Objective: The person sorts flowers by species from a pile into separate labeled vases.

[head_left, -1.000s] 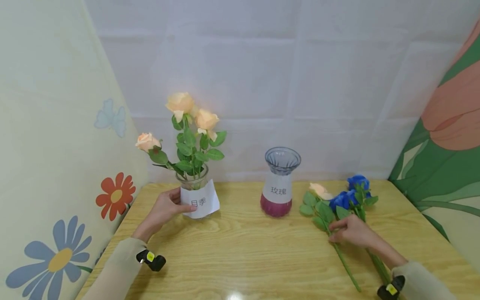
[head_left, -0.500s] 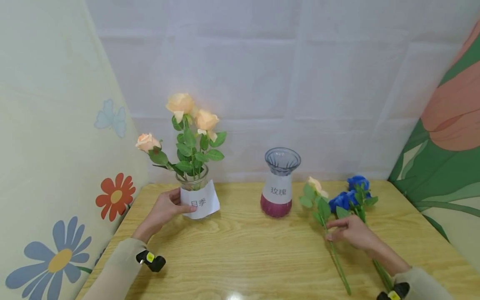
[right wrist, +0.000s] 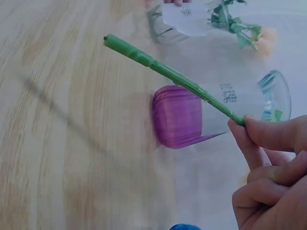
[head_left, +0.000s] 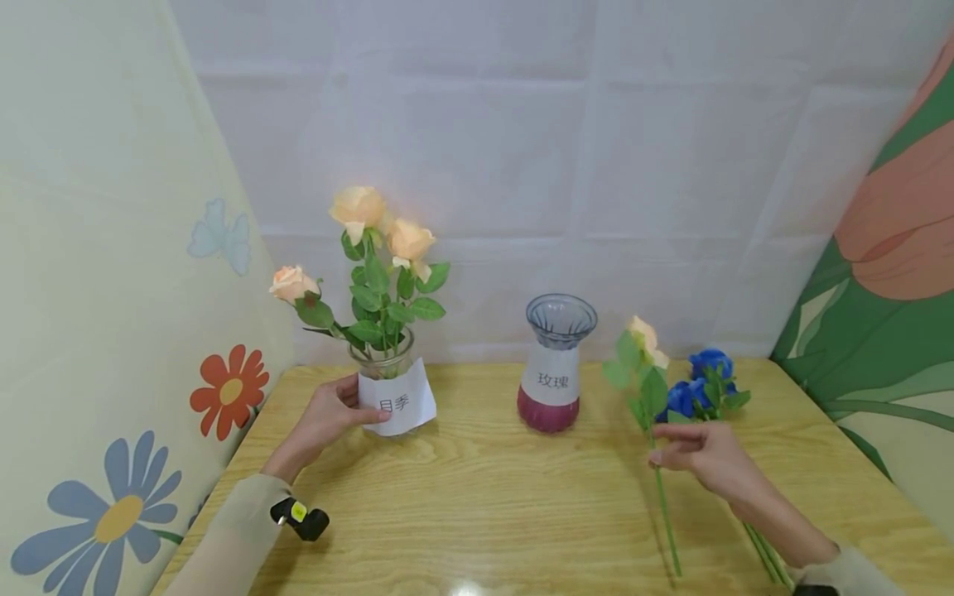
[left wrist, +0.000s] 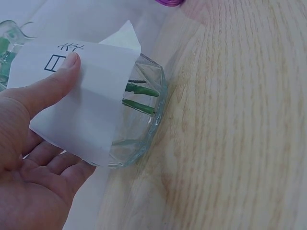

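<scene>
My left hand (head_left: pixel 328 422) grips a clear glass vase (left wrist: pixel 148 105), its thumb lying across the white paper label and its fingers behind. Several peach roses (head_left: pixel 358 207) stand in that vase, their green stem ends visible through the glass in the left wrist view. Between thumb and index finger, my right hand (head_left: pixel 708 459) pinches the green stem of a peach rose (head_left: pixel 647 341). This rose is raised off the table, bloom up, and its bare stem end (right wrist: pixel 120 45) points away from the hand in the right wrist view.
A second vase (head_left: pixel 551 381), with a bluish flared rim, purple-pink base and white label, stands between the hands. Blue roses (head_left: pixel 708 385) lie on the wooden table (head_left: pixel 477 505) behind and under the right hand. A white cloth (head_left: pixel 462 165) hangs at the back.
My right hand has lifted the peach rose off the table, and its stem has turned more upright. The left hand has stayed on the glass vase.
</scene>
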`<state>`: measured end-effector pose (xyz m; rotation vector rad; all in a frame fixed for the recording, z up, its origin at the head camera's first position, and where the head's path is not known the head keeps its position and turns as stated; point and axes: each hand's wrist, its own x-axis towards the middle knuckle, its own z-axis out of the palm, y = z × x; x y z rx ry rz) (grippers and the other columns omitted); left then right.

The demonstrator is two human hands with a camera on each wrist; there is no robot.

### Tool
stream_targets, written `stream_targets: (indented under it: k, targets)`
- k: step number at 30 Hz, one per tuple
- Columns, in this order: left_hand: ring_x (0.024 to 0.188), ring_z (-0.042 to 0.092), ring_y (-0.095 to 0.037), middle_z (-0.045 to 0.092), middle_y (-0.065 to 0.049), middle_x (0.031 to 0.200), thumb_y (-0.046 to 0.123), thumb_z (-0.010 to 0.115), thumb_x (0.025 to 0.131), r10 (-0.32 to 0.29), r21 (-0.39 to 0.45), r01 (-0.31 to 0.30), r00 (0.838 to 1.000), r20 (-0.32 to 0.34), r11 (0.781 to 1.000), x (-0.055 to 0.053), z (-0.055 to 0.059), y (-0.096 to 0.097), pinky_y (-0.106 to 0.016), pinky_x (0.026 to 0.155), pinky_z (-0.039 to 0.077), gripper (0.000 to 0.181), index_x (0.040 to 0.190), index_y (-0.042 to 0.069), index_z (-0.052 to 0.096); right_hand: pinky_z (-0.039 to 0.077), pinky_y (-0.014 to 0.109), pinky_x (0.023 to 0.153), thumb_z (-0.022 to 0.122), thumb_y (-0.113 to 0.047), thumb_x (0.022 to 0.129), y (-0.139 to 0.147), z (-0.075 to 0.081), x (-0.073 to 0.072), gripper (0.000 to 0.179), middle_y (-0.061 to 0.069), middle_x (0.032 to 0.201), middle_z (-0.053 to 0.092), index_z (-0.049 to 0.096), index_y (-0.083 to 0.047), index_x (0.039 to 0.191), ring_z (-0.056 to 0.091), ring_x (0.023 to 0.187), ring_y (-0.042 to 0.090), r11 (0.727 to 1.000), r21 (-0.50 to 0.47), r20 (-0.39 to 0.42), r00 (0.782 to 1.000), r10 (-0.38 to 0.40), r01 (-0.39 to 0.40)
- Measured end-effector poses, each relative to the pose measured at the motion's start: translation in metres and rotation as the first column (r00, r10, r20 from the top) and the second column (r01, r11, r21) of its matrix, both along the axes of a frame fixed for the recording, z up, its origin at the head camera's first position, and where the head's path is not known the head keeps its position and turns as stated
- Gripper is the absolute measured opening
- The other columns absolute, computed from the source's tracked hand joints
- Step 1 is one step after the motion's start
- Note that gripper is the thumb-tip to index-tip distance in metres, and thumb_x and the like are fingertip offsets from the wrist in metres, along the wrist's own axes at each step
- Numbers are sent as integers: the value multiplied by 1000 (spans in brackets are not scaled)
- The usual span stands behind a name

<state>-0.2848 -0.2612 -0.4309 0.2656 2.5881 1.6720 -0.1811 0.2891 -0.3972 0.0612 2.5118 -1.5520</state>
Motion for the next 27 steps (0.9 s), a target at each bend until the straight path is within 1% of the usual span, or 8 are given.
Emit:
stream_targets:
  k: [1,5,6,10,13,15,22,27]
  targets:
    - [131,60,-38,62,-20,144,28,93,84,0,1,0,1000,-1,1000,0,0,0,-53,109,49,80,149,0,54,49,63,94,78,-16,97,-1,3,2,56,12,97,79,58,8,143,62,71,15,1000,-5,-10,1000,-3,3]
    - [130,61,-38,62,-20,143,27,93,84,-1,8,1,1000,-3,1000,0,0,0,-52,109,49,79,148,-1,55,46,72,100,79,-17,96,-9,15,11,56,12,97,79,59,9,142,72,99,25,1000,-13,-64,998,-20,19]
    - [130,61,-38,62,-20,143,27,93,84,-1,8,1,1000,-5,1000,0,0,0,-52,109,49,79,148,-1,55,46,72,100,80,-17,96,-10,17,13,56,13,97,79,59,9,142,72,99,24,1000,-12,-87,996,-21,20]
    - [130,61,-38,62,-21,143,25,93,84,-3,14,3,1000,-9,1000,0,1,-1,-52,109,49,79,148,-2,55,58,52,93,81,-17,95,-20,28,20,54,12,99,79,62,9,139,74,94,24,999,-33,-156,987,-37,32]
    - [130,61,-38,62,-21,143,26,93,84,-5,10,5,1000,-10,1000,0,2,-1,-52,109,49,79,148,-2,54,62,38,85,82,-16,94,-30,36,24,53,11,98,79,64,8,137,74,90,23,999,-45,-198,980,-35,26]
    - [130,61,-38,62,-21,144,26,92,84,-4,7,4,1000,-8,1000,0,2,-1,-52,109,49,79,148,-1,54,61,33,81,82,-15,94,-38,40,25,51,12,95,78,65,9,136,74,89,23,998,-54,-230,973,-22,10]
    - [132,60,-39,61,-21,145,27,93,84,7,0,-7,1000,3,1000,0,1,-1,-53,110,48,82,150,-1,53,60,31,72,84,-8,90,-76,47,20,40,12,87,78,72,7,126,74,78,22,995,-93,-351,936,-7,-27]
    - [131,60,-38,61,-21,145,26,93,84,-3,13,3,1000,2,1000,0,0,-1,-52,109,49,83,151,-2,52,61,32,66,85,-9,90,-107,48,13,39,11,88,78,74,4,125,73,71,22,991,-127,-374,927,3,-54]
